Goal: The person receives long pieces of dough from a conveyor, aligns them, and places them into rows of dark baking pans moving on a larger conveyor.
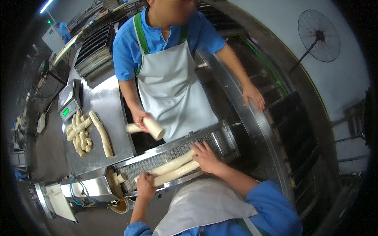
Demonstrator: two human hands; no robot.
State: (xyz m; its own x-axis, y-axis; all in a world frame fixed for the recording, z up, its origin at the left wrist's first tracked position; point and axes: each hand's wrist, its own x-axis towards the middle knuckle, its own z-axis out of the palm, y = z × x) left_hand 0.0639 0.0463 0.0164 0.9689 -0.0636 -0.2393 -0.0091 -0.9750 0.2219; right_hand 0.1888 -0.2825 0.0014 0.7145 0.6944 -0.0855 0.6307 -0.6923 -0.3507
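Note:
Two long, pale dough rolls (176, 172) lie side by side on a metal mesh conveyor (136, 167) in front of me. My left hand (146, 186) is closed around their left end, fingers curled over the dough. At the right end, my right hand (206, 158) rests on the rolls with its fingers spread. Across the conveyor, a co-worker in a blue shirt and pale apron holds a thick dough piece (153, 128) in one hand. That person's other hand (252, 96) is by a metal rim.
A steel table (118, 143) at the left bears a pile of dough pieces (80, 131), one longer dough roll (102, 135) and a scale (70, 100). A metal machine housing (90, 186) stands at the conveyor's left end. A fan (319, 36) is at the right wall.

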